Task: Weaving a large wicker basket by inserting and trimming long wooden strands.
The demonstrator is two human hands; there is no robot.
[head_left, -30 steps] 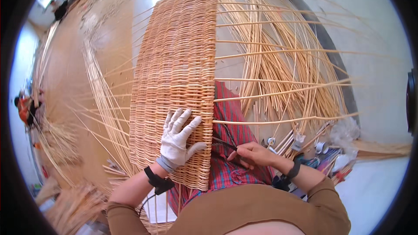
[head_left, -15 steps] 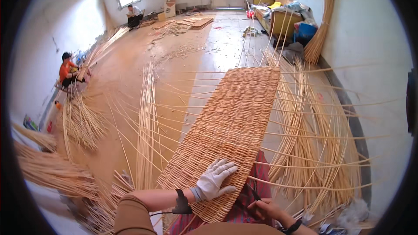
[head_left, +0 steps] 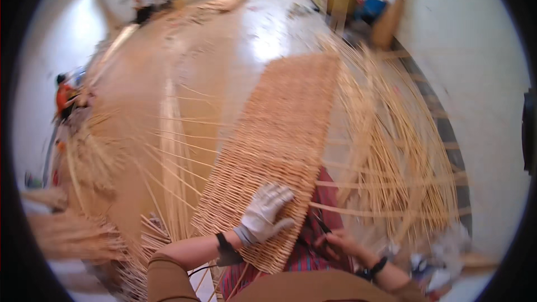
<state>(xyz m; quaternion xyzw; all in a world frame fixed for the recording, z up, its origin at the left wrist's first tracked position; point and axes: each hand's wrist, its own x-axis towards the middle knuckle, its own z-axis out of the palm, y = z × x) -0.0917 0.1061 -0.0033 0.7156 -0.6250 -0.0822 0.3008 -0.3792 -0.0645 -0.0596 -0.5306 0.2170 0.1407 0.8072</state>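
Observation:
A long woven willow panel (head_left: 277, 126) lies across my lap over red plaid cloth (head_left: 327, 192), with long rods sticking out from its sides. My left hand (head_left: 264, 212), in a white glove, rests open on the lower part of the weave, fingers spread toward the upper right. Just beside the panel's right edge, my bare right hand (head_left: 339, 246) is closed on a dark tool (head_left: 321, 221), perhaps shears or a knife; blur hides its exact kind.
Loose rod bundles lie left (head_left: 170, 114) and right (head_left: 397, 151) on the floor. A person in orange (head_left: 62, 98) sits by the left wall, another (head_left: 142, 8) farther back. A cluttered yellow cabinet (head_left: 341, 0) and a standing bundle (head_left: 389, 25) are at the back right.
My view has swung up from the panel to take in the room, then shifted slightly and blurred. The panel appears more slanted than a second ago. Both hands keep their places beside it.

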